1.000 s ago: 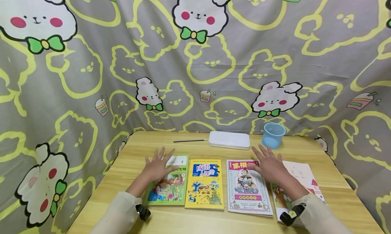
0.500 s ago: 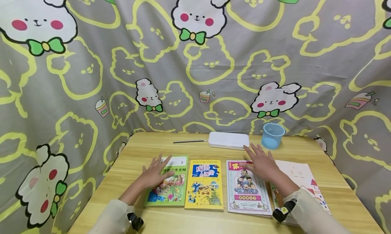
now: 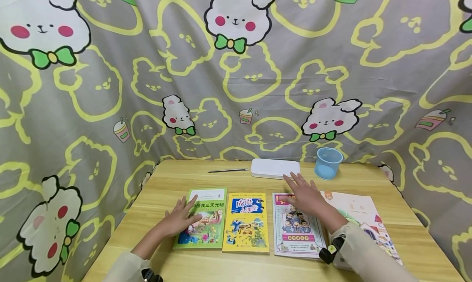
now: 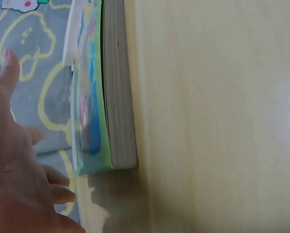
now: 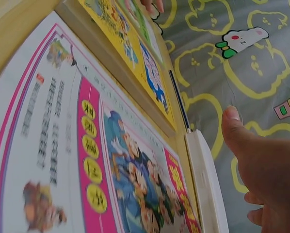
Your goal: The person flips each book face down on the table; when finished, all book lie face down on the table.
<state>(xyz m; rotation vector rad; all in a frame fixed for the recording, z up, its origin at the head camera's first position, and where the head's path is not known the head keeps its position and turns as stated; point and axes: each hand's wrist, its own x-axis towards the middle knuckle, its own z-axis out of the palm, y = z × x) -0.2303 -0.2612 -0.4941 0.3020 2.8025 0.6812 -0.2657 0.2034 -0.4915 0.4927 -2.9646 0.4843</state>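
Note:
In the head view my left hand (image 3: 177, 221) has its fingers spread over the left side of a green book (image 3: 204, 222). The left wrist view shows that hand (image 4: 19, 165) beside the book's thick page edges (image 4: 120, 92), holding nothing. My right hand (image 3: 307, 198) hovers with spread fingers over the top right part of a pink-bordered book (image 3: 295, 239), partly hiding its title. A yellow book (image 3: 245, 228) lies between these two. The right wrist view shows the right thumb (image 5: 234, 128) raised, apart from the books. A white book (image 3: 363, 210) lies partly under the right forearm.
Behind the books, a white flat case (image 3: 275, 168) lies by a thin dark brush-like stick (image 3: 228, 170). A blue translucent cup (image 3: 328, 164) stands at the back right of the wooden table (image 3: 177, 171). A patterned grey curtain (image 3: 221, 81) encloses the back and sides.
Both hands have drifted left, the left one also nearer the front edge. More of the green book and the white book shows now. The books have stayed in place.

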